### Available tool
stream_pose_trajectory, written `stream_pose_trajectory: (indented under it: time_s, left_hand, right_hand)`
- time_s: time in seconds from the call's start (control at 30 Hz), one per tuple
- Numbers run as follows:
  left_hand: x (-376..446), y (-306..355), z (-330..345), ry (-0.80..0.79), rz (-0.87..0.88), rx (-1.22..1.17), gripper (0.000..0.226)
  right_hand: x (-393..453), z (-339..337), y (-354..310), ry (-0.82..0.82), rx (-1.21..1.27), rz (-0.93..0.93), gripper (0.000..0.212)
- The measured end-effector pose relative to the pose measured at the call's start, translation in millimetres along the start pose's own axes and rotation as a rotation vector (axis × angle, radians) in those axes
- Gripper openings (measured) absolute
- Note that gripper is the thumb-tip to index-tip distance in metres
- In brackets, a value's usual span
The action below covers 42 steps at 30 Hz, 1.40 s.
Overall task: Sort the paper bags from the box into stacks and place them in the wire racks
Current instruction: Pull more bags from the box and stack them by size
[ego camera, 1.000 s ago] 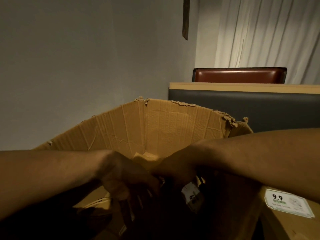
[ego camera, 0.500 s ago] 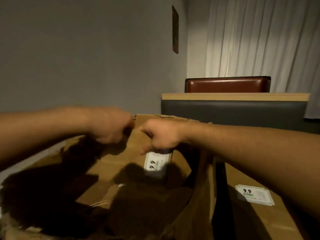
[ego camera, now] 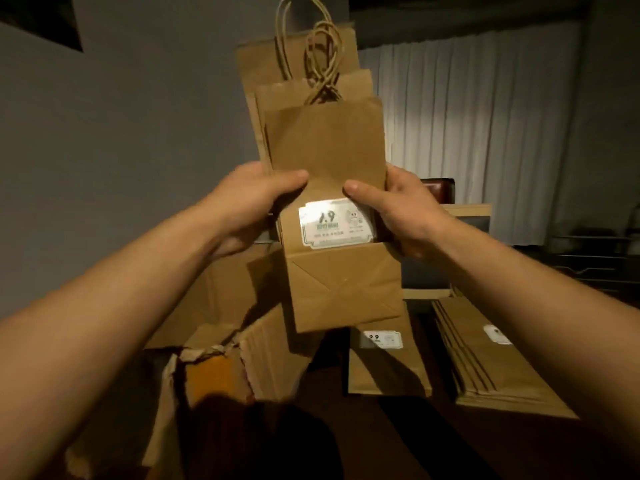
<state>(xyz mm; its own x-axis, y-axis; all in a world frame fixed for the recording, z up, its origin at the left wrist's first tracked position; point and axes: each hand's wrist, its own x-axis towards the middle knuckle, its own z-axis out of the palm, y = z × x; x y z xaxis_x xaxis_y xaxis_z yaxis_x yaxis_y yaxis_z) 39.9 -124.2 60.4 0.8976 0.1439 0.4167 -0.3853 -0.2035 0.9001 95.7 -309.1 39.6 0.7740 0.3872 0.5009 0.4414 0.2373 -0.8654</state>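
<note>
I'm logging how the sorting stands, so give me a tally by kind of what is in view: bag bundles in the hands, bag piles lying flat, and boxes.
Bundle of paper bags held up by the left hand and right hand: 1
Piles of paper bags lying flat: 2, the near pile and the right pile
Torn cardboard box: 1
Total: 4

dim room: grey wall at left, white curtain lit from behind, red-brown seat below it.

head: worn view | faces forward, level | close behind raised paper bags | single view
</note>
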Motion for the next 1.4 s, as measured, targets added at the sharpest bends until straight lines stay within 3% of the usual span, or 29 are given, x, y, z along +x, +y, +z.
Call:
stream_pose_trajectory:
  time_s: [0.1, 0.33, 0.43, 0.5, 0.67, 0.83, 0.93, 1.03, 1.07, 1.2, 1.3, 1.4]
  left_hand:
    - [-28, -35, 55, -0.033, 0.009, -0.169, 0.021]
    - [-97, -134, 147, 0.080, -0.104, -0.122, 0.016]
    - [-117, -161, 168, 0.039, -0.154, -0.112, 0.030]
    - [-126, -180, 174, 0.039, -0.202, -0.127, 0.036]
    - [-132, -210, 185, 0.053, -0.264, -0.104, 0.018]
    - [-125, -190, 180, 0.071, -0.112, -0.114, 0.020]
    - [-111, -183, 175, 0.015, -0.071, -0.086, 0.022]
    - [-113, -194, 174, -0.038, -0.156, -0.110, 0.031]
    - [-117, -200, 175, -0.059, -0.189, -0.112, 0.036]
    - [-126, -213, 174, -0.092, -0.258, -0.148, 0.032]
    - [-120, -215, 168, -0.031, -0.289, -0.204, 0.029]
    - [-115, -212, 166, 0.028, -0.305, -0.243, 0.028]
  right_hand:
    - [-50, -37, 15, 0.125, -0.062, -0.042, 0.031]
    - [-165, -103, 105, 0.330, -0.097, 0.097, 0.022]
    - [-195, -122, 130, 0.373, -0.138, 0.141, 0.016]
    - [-208, -129, 142, 0.390, -0.149, 0.174, 0.015]
    - [-221, -143, 151, 0.388, -0.096, 0.225, 0.023]
    - [-210, -148, 135, 0.331, -0.122, 0.231, 0.017]
    - [-193, -153, 134, 0.413, -0.229, 0.182, 0.051]
    - [-186, -155, 145, 0.427, -0.126, 0.241, 0.014]
    - [-186, -156, 148, 0.437, -0.104, 0.276, 0.011]
    - [-186, -167, 154, 0.494, -0.097, 0.390, 0.015]
    - [-188, -191, 135, 0.611, 0.023, 0.347, 0.014]
    - [-196, -202, 115, 0.541, 0.093, 0.371, 0.019]
